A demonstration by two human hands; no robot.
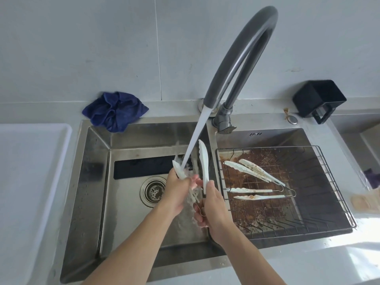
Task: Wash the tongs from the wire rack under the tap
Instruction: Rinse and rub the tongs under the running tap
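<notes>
A pair of white tongs [203, 161] is held over the left sink basin [123, 202], its arms spread apart. My left hand [176, 192] grips the left arm, where the water stream [195, 140] from the grey tap [242, 58] lands. My right hand [211, 208] holds the right arm and the hinge end. Two more stained white tongs [255, 171] [257, 193] lie on the black wire rack [329, 182] across the right basin.
A crumpled blue cloth [115, 112] lies behind the left basin. A black cup [318, 99] stands at the back right. A white tray [30, 161] sits on the left counter. The drain [154, 191] lies left of my hands. A brownish sponge [362, 202] rests at the right.
</notes>
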